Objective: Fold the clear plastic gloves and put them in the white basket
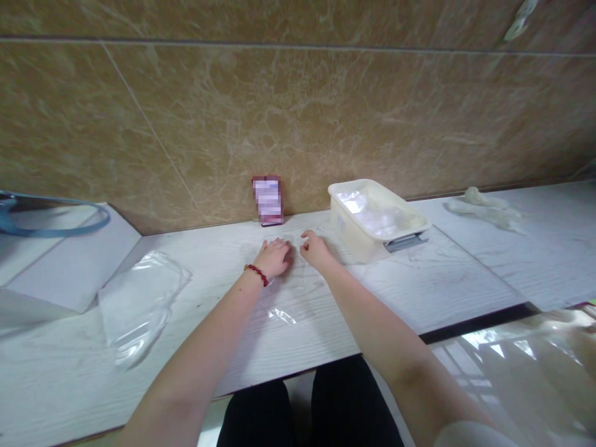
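Observation:
A clear plastic bag (pixel 282 316) lies on the white wood-grain table in front of me, its outline hard to make out. My left hand (pixel 278 256), with a red bead bracelet (pixel 256 273) at the wrist, rests flat on it with the fingers stretched forward. Just right of that, my right hand (pixel 315 249) has its fingers curled in a pinch at the bag's edge. Right of my right hand stands a cream plastic tub (pixel 356 239) with clear plastic inside.
A phone (pixel 269 200) leans on the brown tiled wall. Clear plastic bags (pixel 139 298) lie at left by a white box (pixel 79 267) with a blue band (pixel 56 233). A crumpled translucent piece (pixel 487 208) lies right. A dark gap (pixel 479 323) borders a plastic-covered surface.

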The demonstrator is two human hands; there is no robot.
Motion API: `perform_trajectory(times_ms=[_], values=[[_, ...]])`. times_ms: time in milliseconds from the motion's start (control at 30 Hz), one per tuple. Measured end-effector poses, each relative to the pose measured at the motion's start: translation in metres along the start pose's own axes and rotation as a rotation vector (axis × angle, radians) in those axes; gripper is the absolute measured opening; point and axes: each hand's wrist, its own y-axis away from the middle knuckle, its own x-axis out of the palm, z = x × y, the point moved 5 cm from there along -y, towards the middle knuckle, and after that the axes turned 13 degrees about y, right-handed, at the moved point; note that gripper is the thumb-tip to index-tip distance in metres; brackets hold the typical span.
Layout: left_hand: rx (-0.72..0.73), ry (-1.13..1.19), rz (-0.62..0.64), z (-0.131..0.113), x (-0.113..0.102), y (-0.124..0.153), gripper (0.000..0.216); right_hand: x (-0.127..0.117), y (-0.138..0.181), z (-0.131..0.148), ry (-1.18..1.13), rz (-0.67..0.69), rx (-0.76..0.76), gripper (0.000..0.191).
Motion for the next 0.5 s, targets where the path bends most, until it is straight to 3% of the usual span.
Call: perform_trajectory(times_ms=[167,267,367,433,500], values=[[0.005,0.071,-0.019,0.015,0.006,0.001,0.044,-0.005,0.002,0.008,-0.071,-0.061,-0.11,0.033],[-0.012,0.233,-0.184,0.014,-0.005,0.001,0.035,-0.011,0.008,0.017,-0.093,-0.079,-0.217,0.033],[-0.241,0.577,-0.36,0.018,-0.013,0.004,0.028,-0.015,0.015,0.026,-0.068,-0.066,-0.295,0.034],[-0.387,0.834,-0.361,0.019,-0.009,0.005,0.028,-0.015,0.019,0.03,-0.05,-0.045,-0.321,0.036],[-0.436,0.996,-0.327,0.018,-0.003,0.006,0.024,-0.014,0.02,0.032,-0.068,-0.012,-0.343,0.038]])
